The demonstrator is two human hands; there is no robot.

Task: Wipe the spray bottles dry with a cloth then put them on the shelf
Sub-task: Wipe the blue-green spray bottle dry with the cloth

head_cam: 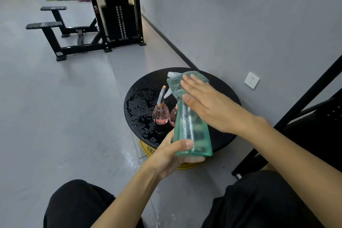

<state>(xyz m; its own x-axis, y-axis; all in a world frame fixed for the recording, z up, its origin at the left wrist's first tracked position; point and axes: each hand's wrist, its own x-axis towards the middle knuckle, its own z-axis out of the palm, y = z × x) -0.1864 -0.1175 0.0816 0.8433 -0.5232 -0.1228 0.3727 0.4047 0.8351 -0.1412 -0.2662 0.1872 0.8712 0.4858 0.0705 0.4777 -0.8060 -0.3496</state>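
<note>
Spray bottle of clear green plastic tilts at centre frame, beaded with droplets. The left hand has its grip closed round the base, thumb across the front, fingers beneath. The right hand lies flat, grip open and fingers straight, pressing a grey-green cloth over the spray head. Just behind, two pink spray bottles stand upright on a round black worktop covered in water drops. A wall socket sits at right.

Two small bottles stand together on the round stand, behind the large bottle, the cloth over its top.
</note>
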